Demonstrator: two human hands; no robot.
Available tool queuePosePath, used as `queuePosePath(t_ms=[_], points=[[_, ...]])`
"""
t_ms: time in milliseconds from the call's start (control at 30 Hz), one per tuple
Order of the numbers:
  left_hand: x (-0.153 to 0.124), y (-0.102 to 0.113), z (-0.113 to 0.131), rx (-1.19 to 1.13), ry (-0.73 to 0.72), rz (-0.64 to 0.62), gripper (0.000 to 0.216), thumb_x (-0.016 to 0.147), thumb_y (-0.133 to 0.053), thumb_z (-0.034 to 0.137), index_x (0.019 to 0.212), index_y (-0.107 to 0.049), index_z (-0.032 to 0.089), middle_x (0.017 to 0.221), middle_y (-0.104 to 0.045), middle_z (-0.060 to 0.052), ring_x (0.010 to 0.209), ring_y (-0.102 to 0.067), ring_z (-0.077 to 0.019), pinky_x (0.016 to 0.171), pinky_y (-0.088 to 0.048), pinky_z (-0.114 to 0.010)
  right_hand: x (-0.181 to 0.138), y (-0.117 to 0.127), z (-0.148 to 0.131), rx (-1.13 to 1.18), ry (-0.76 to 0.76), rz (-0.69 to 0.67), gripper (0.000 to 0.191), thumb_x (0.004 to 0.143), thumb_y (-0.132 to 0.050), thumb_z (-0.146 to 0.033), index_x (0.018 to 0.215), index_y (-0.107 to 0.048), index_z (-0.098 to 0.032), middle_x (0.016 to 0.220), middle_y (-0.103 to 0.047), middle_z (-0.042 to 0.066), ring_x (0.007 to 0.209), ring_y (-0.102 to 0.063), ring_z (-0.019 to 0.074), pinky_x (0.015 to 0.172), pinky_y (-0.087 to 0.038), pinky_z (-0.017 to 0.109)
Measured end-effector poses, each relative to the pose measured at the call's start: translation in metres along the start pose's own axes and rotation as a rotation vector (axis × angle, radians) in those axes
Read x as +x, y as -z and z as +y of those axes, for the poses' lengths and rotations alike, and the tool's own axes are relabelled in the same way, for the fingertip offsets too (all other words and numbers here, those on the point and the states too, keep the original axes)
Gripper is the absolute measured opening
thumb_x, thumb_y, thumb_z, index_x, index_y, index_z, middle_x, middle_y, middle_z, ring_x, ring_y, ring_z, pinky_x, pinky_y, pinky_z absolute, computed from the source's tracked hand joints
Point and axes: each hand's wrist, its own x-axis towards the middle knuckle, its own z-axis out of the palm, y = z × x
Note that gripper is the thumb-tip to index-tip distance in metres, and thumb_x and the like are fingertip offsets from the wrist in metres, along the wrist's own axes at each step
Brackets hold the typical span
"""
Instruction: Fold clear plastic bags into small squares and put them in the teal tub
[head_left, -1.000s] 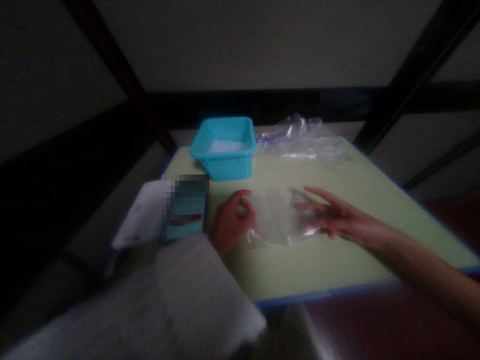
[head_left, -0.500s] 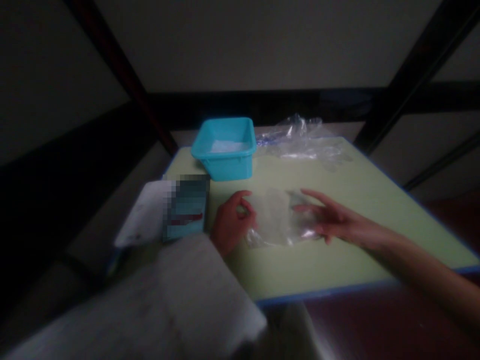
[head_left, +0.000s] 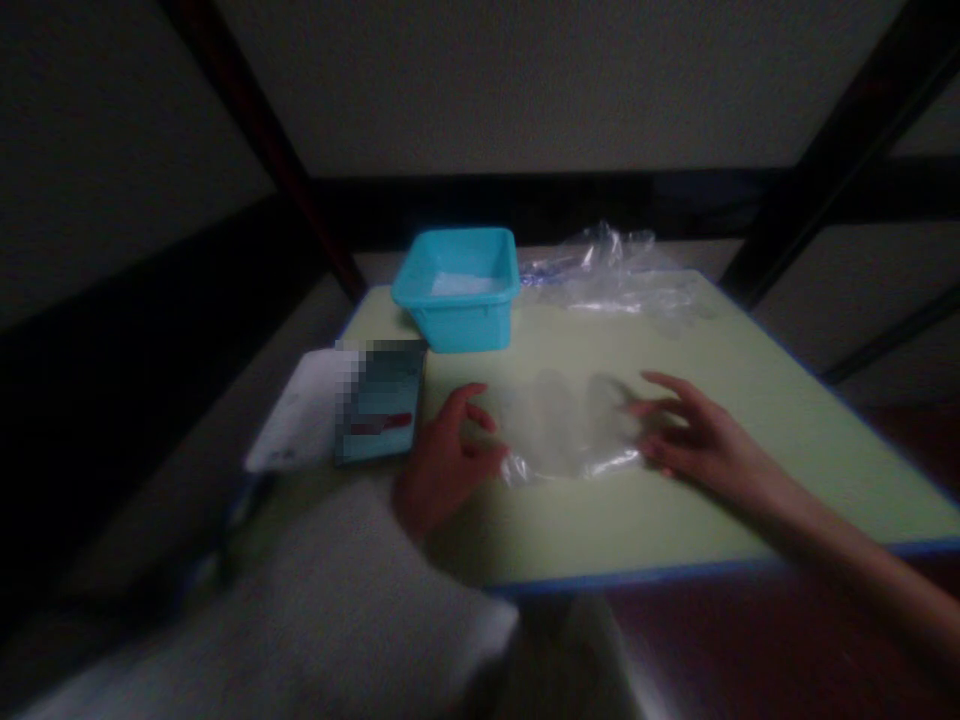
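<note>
A clear plastic bag [head_left: 559,430] lies flat on the pale green table [head_left: 720,505], its near edge glinting. My left hand [head_left: 454,455] is at the bag's left side, fingers curved and apart, the thumb close to its near left corner. On the right side my right hand [head_left: 694,430] has its fingers spread, their tips by the bag's right edge. I see nothing gripped in either hand. Whether the fingertips touch the plastic is hard to tell in the dim, blurred view.
A turquoise basket [head_left: 465,318] with something white inside stands at the back. Beside it lies a crumpled heap of clear plastic [head_left: 611,275]. At the left are a partly pixelated phone-like device [head_left: 390,400] and a white sheet [head_left: 296,415]. Blue trim edges the table.
My left hand has opened from a near pinch and shifted slightly left and nearer to me. The right hand has drawn back rightward from over the bag to its edge. The view has shifted slightly.
</note>
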Motion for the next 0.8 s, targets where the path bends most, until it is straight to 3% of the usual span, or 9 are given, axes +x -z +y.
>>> queuePosePath(t_ms=[300, 567, 700, 800], points=[[-0.0017, -0.0063, -0.0035, 0.011, -0.009, -0.024, 0.072, 0.062, -0.068, 0.009, 0.126, -0.038, 0.024, 0.093, -0.055, 0.003, 0.049, -0.059, -0.0046, 0.045, -0.044, -0.016, -0.0016, -0.0009, 0.0029, -0.104, 0.046, -0.001, 0.069, 0.072, -0.066, -0.025, 0.132, -0.031, -0.025, 0.112, -0.052, 0.011, 0.059, -0.055, 0.0096, 0.045, -0.047, 0.024], [-0.0019, -0.0065, -0.0033, -0.017, -0.008, -0.057, 0.075, 0.062, -0.064, 0.005, 0.128, -0.036, 0.027, 0.094, -0.053, 0.004, 0.049, -0.057, -0.0038, 0.045, -0.043, -0.016, -0.0017, -0.0024, 0.0034, -0.313, 0.141, 0.006, 0.068, 0.076, -0.061, -0.026, 0.135, -0.028, -0.023, 0.114, -0.054, 0.012, 0.066, -0.062, 0.0145, 0.055, -0.053, 0.029], [-0.0023, -0.0060, -0.0048, 0.056, -0.071, -0.076, 0.072, 0.062, -0.062, 0.006, 0.127, -0.037, 0.025, 0.096, -0.053, 0.003, 0.049, -0.054, -0.0034, 0.047, -0.044, -0.018, -0.0033, -0.0021, 0.0005, -0.459, 0.201, 0.014, 0.065, 0.079, -0.057, -0.026, 0.137, -0.028, -0.021, 0.114, -0.056, 0.013, 0.063, -0.062, 0.0153, 0.054, -0.055, 0.032], [-0.0060, -0.0089, -0.0036, 0.255, -0.194, -0.018, 0.061, 0.064, -0.061, 0.007, 0.121, -0.045, 0.021, 0.098, -0.054, 0.000, 0.060, -0.056, -0.0087, 0.059, -0.050, -0.025, -0.0063, -0.0043, -0.0028, -0.636, 0.331, 0.080, 0.052, 0.084, -0.052, -0.025, 0.133, -0.037, -0.019, 0.112, -0.059, 0.014, 0.072, -0.063, 0.0194, 0.066, -0.056, 0.039]])
